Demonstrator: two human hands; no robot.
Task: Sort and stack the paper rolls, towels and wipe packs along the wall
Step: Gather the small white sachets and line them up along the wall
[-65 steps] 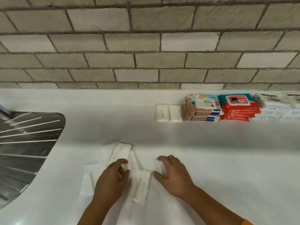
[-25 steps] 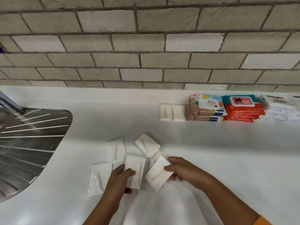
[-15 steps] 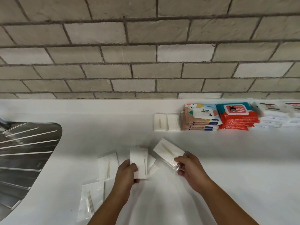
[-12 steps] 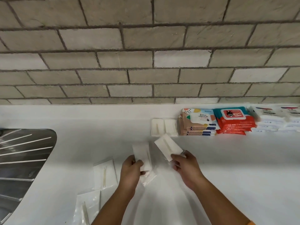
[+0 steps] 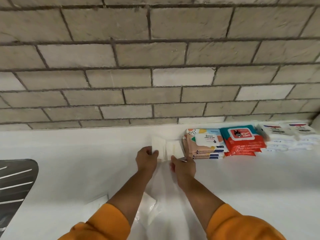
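Against the brick wall (image 5: pixel 155 54), at the back of the white counter (image 5: pixel 242 184), I have both hands reached out side by side. My left hand (image 5: pixel 147 159) pinches a small white packet (image 5: pixel 158 146) by its near left corner, thumb on top; the packet stands tilted up off the counter. My right hand (image 5: pixel 184 166) pinches a second white packet (image 5: pixel 174 150) at its near edge, just to the right of the first. The two packets overlap or touch where they meet; I cannot tell which. Any packets lying under them at the wall are hidden from me.

Just right of the second packet sits a stack of peach-and-blue wipe packs (image 5: pixel 204 144), and I cannot tell whether packet and stack touch. Next along the wall is a red-and-teal wipes stack (image 5: pixel 243 142), then white packs (image 5: pixel 287 137) running to the right edge.

Near me, between my orange sleeves (image 5: pixel 107 222), a clear plastic bag (image 5: pixel 166 205) lies crumpled on the counter. Another white packet (image 5: pixel 97 201) pokes out just left of my left forearm, well apart from the ones at the wall. The ribbed steel drainer (image 5: pixel 15 184) fills the left edge.
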